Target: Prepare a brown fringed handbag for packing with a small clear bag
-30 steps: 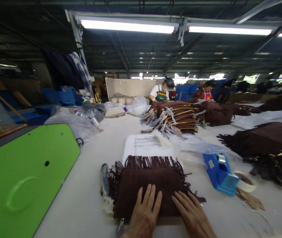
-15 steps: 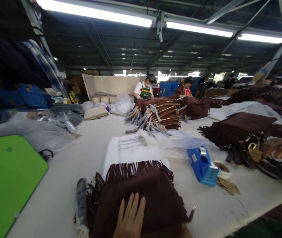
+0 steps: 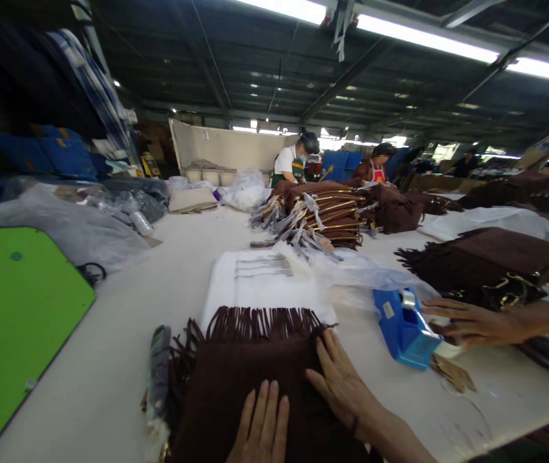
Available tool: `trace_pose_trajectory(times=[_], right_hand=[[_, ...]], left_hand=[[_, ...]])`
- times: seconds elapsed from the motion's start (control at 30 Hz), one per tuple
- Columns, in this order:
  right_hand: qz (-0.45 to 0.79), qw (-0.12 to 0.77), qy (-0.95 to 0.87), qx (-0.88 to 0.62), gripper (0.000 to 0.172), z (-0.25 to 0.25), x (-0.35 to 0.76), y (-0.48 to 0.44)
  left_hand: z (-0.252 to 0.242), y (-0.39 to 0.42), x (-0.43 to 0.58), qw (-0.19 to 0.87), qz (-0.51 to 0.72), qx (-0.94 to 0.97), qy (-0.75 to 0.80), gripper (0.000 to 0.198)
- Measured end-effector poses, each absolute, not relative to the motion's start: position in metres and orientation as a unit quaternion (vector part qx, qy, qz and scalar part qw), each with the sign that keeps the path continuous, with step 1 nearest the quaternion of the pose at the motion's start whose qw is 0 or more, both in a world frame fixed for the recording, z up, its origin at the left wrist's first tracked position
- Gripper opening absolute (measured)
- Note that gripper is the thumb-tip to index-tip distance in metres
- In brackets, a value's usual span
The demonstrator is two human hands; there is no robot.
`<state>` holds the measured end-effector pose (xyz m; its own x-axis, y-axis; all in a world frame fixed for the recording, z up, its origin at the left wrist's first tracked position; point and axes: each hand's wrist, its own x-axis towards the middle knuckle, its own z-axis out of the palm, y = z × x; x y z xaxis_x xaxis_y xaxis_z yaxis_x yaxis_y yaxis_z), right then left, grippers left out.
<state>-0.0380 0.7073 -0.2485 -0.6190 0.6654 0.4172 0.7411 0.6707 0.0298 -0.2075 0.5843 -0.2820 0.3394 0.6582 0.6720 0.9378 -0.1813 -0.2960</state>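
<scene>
Beneath left hand point(image 3: 262, 429) and right hand point(image 3: 346, 382) lies a fringed bag point(image 3: 221, 386) — contents hidden.

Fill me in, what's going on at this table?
A person's left hand lies flat on a dark brown fringed bag on the white table; the right hand is on its far right corner. Another person's hand is beside the blue tape dispenser; whether they touch is unclear. Beyond the fringed bag is a pile of brown bags with gold-coloured trim.
</scene>
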Motion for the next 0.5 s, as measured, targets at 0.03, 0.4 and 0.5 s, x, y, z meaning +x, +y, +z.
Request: trace_pose_trajectory(times=[0.03,0.4,0.5], right_hand=[[-0.112,0.188,-0.894,-0.39,0.053,-0.25,-0.046,0.702],[-0.265,0.29,-0.9,-0.189,0.035,-0.259,-0.063,0.697],[-0.268,0.296,-0.901,-0.17,0.037,-0.252,-0.062,0.698]], left_hand=[[-0.284,0.585,-0.206,0.348,-0.202,-0.739,-0.54,0.038],[-0.208,0.562,-0.298,0.18,-0.256,-0.726,-0.613,0.039],[-0.196,0.557,-0.341,0.141,-0.229,-0.72,-0.64,0.031]])
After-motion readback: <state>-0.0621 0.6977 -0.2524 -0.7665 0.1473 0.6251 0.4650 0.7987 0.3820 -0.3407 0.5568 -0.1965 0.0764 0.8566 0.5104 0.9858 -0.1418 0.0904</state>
